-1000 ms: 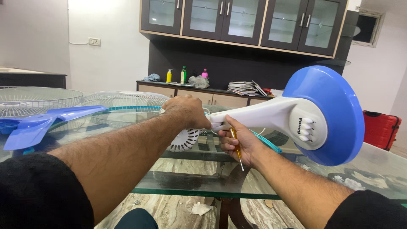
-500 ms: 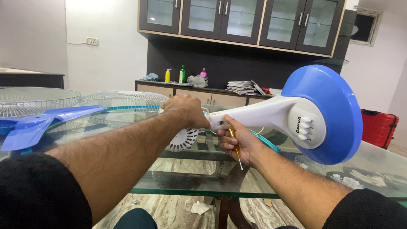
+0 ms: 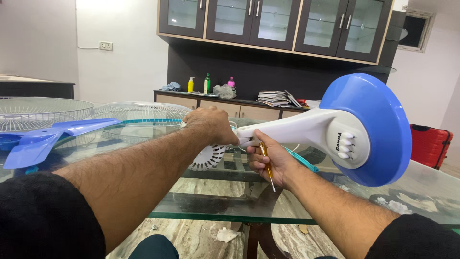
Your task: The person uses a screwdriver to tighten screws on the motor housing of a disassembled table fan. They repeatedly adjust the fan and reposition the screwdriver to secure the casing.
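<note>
1. The left hand (image 3: 211, 125) is curled tight around the top of the white plastic fan stand (image 3: 292, 128), right where it meets the round white motor case with slits (image 3: 207, 157).
2. The right hand (image 3: 270, 160) is closed around a thin yellow-handled screwdriver (image 3: 266, 162). Its metal tip points down toward the person.
3. The right hand's thumb also presses on the underside of the white stand.
4. The fan stand lies on its side above the clear glass table (image 3: 417, 192). It ends in a big round blue plastic base (image 3: 383, 120) with a row of small white buttons (image 3: 346, 146).
5. A smooth blue plastic fan blade (image 3: 52, 136) lies flat on the left part of the table.
6. Two round wire fan cages (image 3: 139, 111) sit behind the blade, one beside the other.
7. A thin teal cord (image 3: 302, 160) runs under the stand.
8. Far back, a long counter (image 3: 215, 101) holds small bottles in yellow, green and pink (image 3: 207, 83), plus a messy stack of papers (image 3: 278, 98).
9. Dark cupboards with glass doors (image 3: 268, 21) hang above the counter. I cannot tell what is inside them.
10. A red hard suitcase (image 3: 430, 144) stands by the right wall.
</note>
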